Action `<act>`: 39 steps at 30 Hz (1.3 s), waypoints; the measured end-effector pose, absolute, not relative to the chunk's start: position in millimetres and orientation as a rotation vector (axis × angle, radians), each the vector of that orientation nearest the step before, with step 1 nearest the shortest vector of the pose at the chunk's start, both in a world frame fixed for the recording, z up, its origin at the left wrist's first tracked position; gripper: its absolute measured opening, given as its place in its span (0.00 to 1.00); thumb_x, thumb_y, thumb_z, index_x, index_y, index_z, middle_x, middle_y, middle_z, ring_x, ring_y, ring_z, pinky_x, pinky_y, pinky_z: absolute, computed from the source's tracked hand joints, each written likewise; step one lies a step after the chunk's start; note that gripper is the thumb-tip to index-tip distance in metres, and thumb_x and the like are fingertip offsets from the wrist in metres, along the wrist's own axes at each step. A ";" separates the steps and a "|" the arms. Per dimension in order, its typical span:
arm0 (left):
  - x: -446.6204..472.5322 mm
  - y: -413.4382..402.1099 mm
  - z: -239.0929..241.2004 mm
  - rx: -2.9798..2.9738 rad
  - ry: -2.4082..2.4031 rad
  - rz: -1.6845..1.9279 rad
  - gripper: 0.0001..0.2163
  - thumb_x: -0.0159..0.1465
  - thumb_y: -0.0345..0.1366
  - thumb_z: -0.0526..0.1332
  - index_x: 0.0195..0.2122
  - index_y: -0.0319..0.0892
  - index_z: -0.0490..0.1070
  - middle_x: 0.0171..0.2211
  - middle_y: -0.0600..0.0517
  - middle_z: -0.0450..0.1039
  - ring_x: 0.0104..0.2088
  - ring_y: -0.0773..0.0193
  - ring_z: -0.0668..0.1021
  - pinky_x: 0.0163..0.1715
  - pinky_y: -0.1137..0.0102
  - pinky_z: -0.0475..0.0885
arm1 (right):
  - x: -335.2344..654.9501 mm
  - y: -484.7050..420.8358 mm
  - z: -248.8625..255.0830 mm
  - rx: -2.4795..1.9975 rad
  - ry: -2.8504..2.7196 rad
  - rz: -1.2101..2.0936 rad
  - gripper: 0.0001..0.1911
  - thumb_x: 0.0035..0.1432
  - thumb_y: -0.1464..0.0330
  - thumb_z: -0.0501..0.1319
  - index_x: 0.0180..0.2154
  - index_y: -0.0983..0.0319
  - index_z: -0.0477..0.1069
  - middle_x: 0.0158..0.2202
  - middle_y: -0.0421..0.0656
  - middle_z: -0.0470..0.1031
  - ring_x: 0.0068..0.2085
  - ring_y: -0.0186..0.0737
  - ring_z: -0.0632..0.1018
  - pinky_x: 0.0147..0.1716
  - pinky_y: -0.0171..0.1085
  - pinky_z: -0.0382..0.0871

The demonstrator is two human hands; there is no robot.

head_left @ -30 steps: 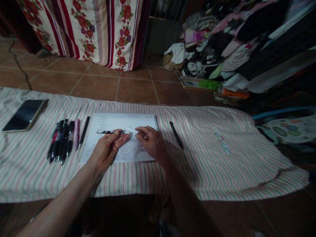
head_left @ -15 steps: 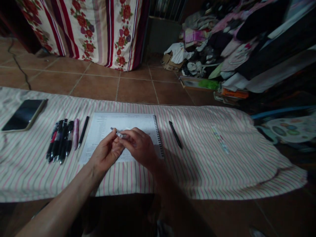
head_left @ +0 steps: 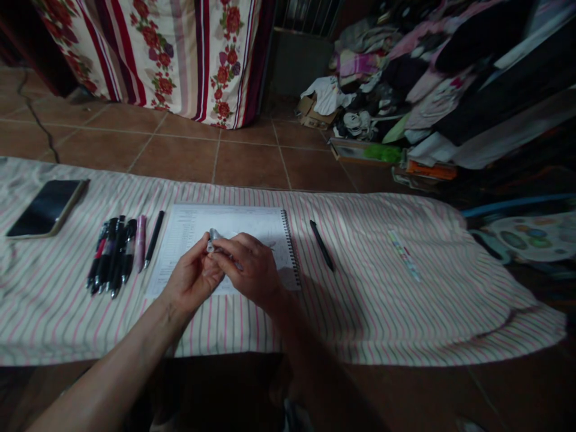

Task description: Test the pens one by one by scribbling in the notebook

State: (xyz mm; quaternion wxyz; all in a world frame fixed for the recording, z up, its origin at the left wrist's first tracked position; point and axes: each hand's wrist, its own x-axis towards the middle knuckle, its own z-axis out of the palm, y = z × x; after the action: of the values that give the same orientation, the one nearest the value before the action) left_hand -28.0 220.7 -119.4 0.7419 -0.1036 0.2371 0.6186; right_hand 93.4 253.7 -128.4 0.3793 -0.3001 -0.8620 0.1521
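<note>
A: At the far left of the striped cloth point(head_left: 405, 312), which covers the bench, what is laid out?

B: A dark phone point(head_left: 45, 207), screen up. Next to it, a row of pens point(head_left: 112, 257) lying parallel and touching, then a pink pen point(head_left: 140, 242) and a single black pen point(head_left: 153, 239) slightly apart. The parallel arrangement probably keeps each one easy to pick out.

A: And at centre?

B: A spiral notebook point(head_left: 270, 225) lies open and flat, coil on its right edge. Both hands meet above its page. The left hand point(head_left: 191, 279) is curled, fingertips pinched on the lower part of a small pen point(head_left: 212, 239). The right hand point(head_left: 252, 270) is closed on the same pen from the other side, fingers bent over it. The pen stands tilted, its pale end upward, raised off the paper. A two-handed hold like this appears suited to working on the pen's parts rather than writing.

A: To the right?

B: Another black pen point(head_left: 321, 245) lies alone just beside the coil, and a narrow pale strip point(head_left: 404, 255) lies well apart. Beyond the bench are floor tiles point(head_left: 243, 162).
</note>
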 end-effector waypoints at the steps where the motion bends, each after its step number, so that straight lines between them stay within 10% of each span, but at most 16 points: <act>1: -27.9 220.8 -118.8 -0.221 0.551 1.362 0.17 0.69 0.32 0.45 0.27 0.34 0.68 0.20 0.51 0.70 0.17 0.76 0.71 0.16 0.83 0.68 | 94.0 253.7 -127.8 -0.778 -2.203 0.408 0.09 0.61 0.65 0.55 0.40 0.58 0.71 0.32 0.42 0.74 0.34 0.35 0.73 0.36 0.34 0.69; 22: -14.9 219.2 -124.1 -0.024 0.794 1.385 0.13 0.65 0.26 0.51 0.24 0.33 0.69 0.21 0.50 0.69 0.22 0.73 0.72 0.24 0.80 0.72 | 119.6 267.1 -130.3 -0.754 -2.154 0.590 0.09 0.60 0.65 0.57 0.40 0.58 0.73 0.34 0.42 0.75 0.33 0.33 0.74 0.35 0.33 0.69; 27: -11.3 209.1 -120.0 0.452 1.147 1.403 0.09 0.60 0.30 0.59 0.24 0.34 0.73 0.18 0.49 0.70 0.16 0.73 0.67 0.13 0.80 0.59 | 124.2 271.8 -124.7 -0.863 -2.031 0.570 0.08 0.59 0.68 0.56 0.38 0.59 0.74 0.32 0.42 0.75 0.31 0.33 0.74 0.34 0.33 0.69; 35: -23.3 203.3 -136.2 1.788 1.807 1.465 0.13 0.54 0.33 0.64 0.42 0.48 0.76 0.49 0.46 0.70 0.48 0.53 0.70 0.48 0.61 0.64 | 127.9 270.3 -119.3 -0.948 -1.978 0.726 0.06 0.57 0.68 0.57 0.35 0.60 0.73 0.28 0.39 0.72 0.28 0.32 0.72 0.32 0.32 0.67; 39: -27.6 207.6 -143.5 2.042 1.765 1.266 0.15 0.59 0.34 0.59 0.48 0.47 0.72 0.45 0.45 0.72 0.48 0.52 0.70 0.50 0.58 0.61 | 126.0 267.2 -120.4 -0.910 -2.003 0.794 0.07 0.57 0.69 0.57 0.35 0.61 0.73 0.28 0.39 0.72 0.29 0.31 0.72 0.33 0.32 0.68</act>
State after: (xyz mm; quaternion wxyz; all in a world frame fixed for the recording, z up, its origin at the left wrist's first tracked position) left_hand -27.6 207.6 -143.5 0.0802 0.6829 0.5900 0.4232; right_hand 126.0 267.2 -120.4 0.3906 -0.3580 -0.7883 0.3127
